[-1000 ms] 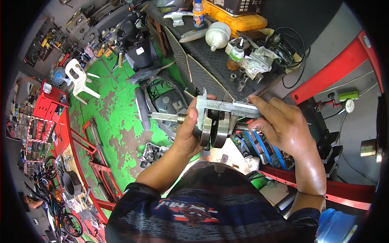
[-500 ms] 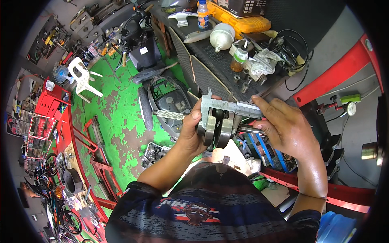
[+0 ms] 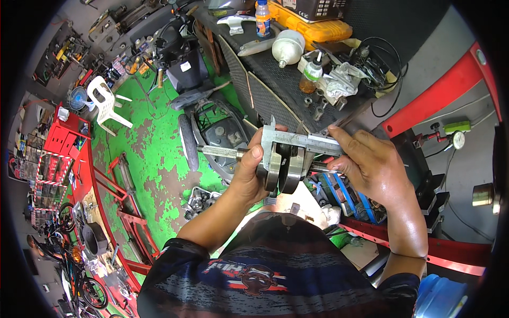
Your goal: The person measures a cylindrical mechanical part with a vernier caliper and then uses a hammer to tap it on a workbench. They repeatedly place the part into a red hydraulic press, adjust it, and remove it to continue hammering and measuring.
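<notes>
Gripping the smooth steel crankshaft point(image 3: 289, 177) in your left hand point(image 3: 248, 177), you hold its thick, rounded discs before your chest, a ridged shaft jutting left. Your right hand point(image 3: 379, 167) curls closed around the flat metal caliper point(image 3: 297, 139), whose jaws stand apart across the discs. Beyond, a dark, textured surface point(image 3: 283, 85) carries a bulbous white lamp point(image 3: 288, 46) and crumpled, pale plastic point(image 3: 342, 82).

Caliper point(image 3: 305, 140) sits across crankshaft point(image 3: 290, 177), between left hand point(image 3: 248, 170) and right hand point(image 3: 375, 167). Workbench point(image 3: 290, 89) ahead holds case point(image 3: 328, 31), box point(image 3: 314, 8) on case, squeeze bottle point(image 3: 310, 76) nearer. Chair point(image 3: 104, 100) stands left on floor point(image 3: 147, 130), fan point(image 3: 78, 97) left of chair. Dial gauge point(image 3: 458, 140) far right.
</notes>
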Available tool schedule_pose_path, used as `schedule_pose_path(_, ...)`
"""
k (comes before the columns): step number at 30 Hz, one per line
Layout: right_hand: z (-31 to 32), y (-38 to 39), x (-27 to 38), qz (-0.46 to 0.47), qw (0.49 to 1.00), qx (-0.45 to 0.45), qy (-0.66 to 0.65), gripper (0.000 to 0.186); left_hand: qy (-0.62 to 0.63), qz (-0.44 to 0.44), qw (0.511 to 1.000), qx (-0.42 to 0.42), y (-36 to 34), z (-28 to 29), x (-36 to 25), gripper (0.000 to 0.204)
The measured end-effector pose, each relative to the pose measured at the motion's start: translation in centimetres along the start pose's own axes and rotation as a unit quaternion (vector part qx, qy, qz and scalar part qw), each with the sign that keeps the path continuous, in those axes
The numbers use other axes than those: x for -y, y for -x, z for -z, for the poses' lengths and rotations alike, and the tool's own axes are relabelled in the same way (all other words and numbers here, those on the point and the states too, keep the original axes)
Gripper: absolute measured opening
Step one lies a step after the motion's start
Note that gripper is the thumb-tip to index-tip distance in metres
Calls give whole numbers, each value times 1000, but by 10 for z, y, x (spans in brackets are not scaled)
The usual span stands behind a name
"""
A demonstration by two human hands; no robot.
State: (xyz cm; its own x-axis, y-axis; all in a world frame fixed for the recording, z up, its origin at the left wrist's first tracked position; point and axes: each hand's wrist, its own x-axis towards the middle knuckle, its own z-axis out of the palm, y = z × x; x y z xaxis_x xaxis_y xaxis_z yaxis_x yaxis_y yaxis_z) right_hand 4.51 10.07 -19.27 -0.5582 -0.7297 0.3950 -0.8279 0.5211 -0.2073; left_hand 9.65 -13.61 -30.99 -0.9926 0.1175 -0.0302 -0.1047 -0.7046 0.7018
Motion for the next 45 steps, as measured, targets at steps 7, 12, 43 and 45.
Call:
schedule_pose_path(7, 0, 1, 1, 6, 1000, -2, 12, 60, -10, -7, 1000, 5, 0, 1, 1, 99)
schedule_pose_path(12, 0, 0, 1, 15, 1000, -12, 8, 60, -19, -14, 1000, 11, 0, 1, 1, 105)
schedule_pose_path(43, -67, 16, -10, -112, 982, -25, -151, 35, 86, 90, 991, -48, -11, -5, 12, 78)
schedule_pose_path(45, -77, 17, -18, -123, 982, -10, -142, 37, 87, 138, 986, -32, -11, 1, 6, 77)
